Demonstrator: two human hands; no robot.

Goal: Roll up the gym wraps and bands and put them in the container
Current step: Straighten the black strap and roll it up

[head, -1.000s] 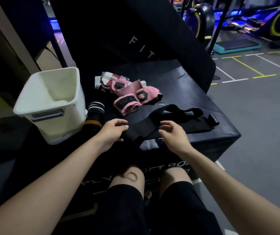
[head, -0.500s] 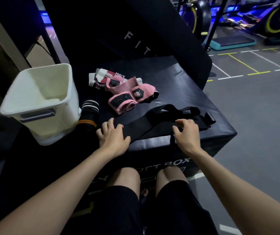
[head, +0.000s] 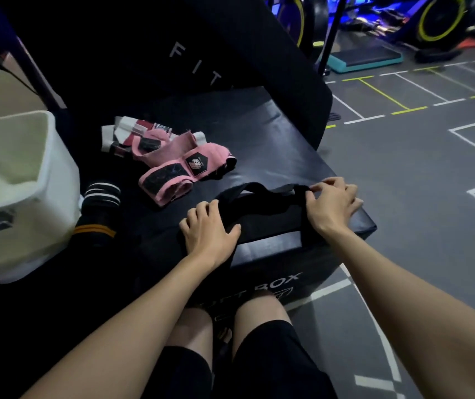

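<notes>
Reading "BOX": black plyo box (head: 273, 254)

One white container (head: 23, 180), one black band (head: 268, 214), two pink wraps (head: 172, 171), two hands (head: 207, 234)

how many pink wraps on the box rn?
2, though they overlap, so a further one could be hidden. One pink wrap lies nearest, left of the black band; the other pink wrap sits just behind it, against the white-and-maroon wrap.

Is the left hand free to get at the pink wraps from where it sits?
Probably yes: the left hand rests flat on the black strap, and nothing lies between it and the pink fabric wraps.
</notes>
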